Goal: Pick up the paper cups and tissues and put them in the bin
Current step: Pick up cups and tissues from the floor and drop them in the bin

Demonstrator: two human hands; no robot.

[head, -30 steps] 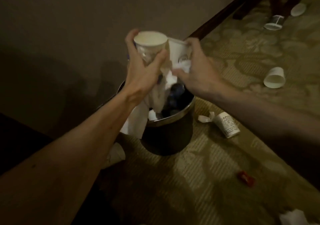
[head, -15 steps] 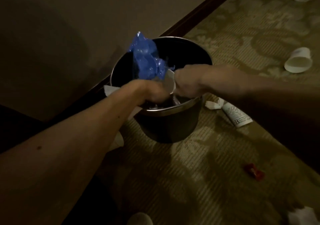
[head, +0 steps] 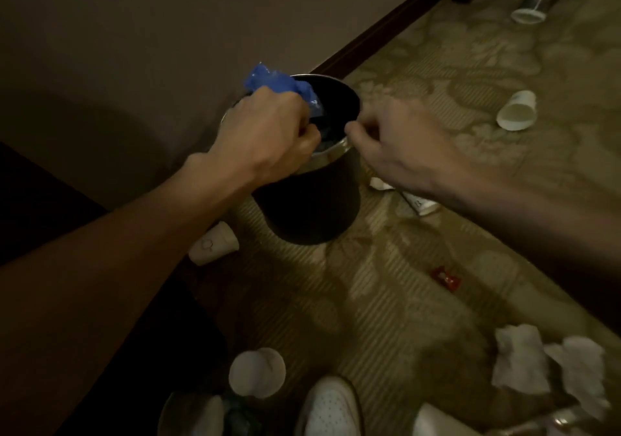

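The dark metal bin [head: 312,200] stands on the carpet by the wall. My left hand [head: 265,130] grips a crumpled blue plastic bag [head: 268,79] at the bin's far left rim. My right hand [head: 396,143] is at the near rim with fingers and thumb curled, pinching what looks like a dark fold of the same bag. Paper cups lie around: one at the right [head: 515,111], one left of the bin [head: 213,244], one by my foot [head: 257,372], and one under my right forearm [head: 420,202]. Crumpled tissues [head: 521,361] lie at the lower right.
Two more cups [head: 531,7] lie far back right near dark furniture legs. A red wrapper [head: 445,277] is on the carpet. My white shoe [head: 331,408] is at the bottom. The wall and its dark baseboard [head: 369,36] run behind the bin.
The cups and tissue that both hands held over the bin went down into it. My left hand now grips the blue bag at the rim, and my right hand has come back to the near rim.
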